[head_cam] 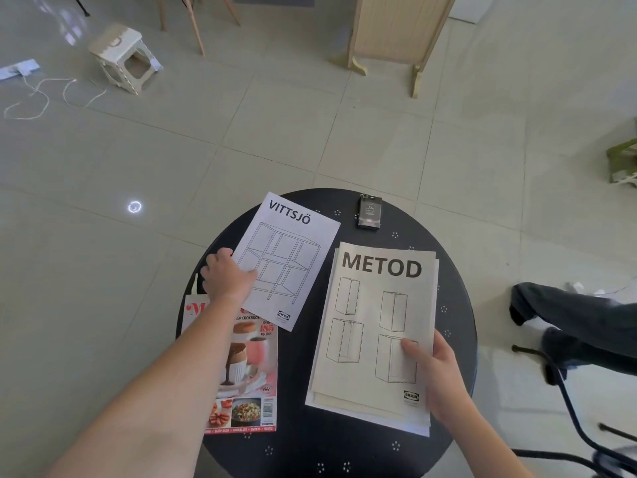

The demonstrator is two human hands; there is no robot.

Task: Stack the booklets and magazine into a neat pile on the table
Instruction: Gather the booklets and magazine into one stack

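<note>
Looking down from the head camera, a round black table [344,450] with small white dot clusters carries the printed matter; the left hand [229,276] reaches across the upper part of the cookbook magazine [253,377] and grips the left edge of the VITTSJÖ booklet [287,260], thumb on top of the page and the other fingers curled at or under the edge — whether the sheet is lifted off the table I cannot tell; that booklet lies tilted, its lower corner overlapping the magazine's top right corner; the magazine sits at the table's left edge, cover up, partly hidden by the forearm; to the right, apart from the VITTSJÖ booklet, the METOD booklet [375,326] tops a small pile [365,414] of other sheets whose edges show unevenly along its bottom and right side; the right hand [437,377] pinches that pile at its lower right side, thumb pressed flat on the METOD cover and the fingers out of sight beneath; a small dark box [368,212] stands near the table's far edge, just beyond the METOD booklet and touching neither paper — a tiled floor [275,132] surrounds the table.
</note>
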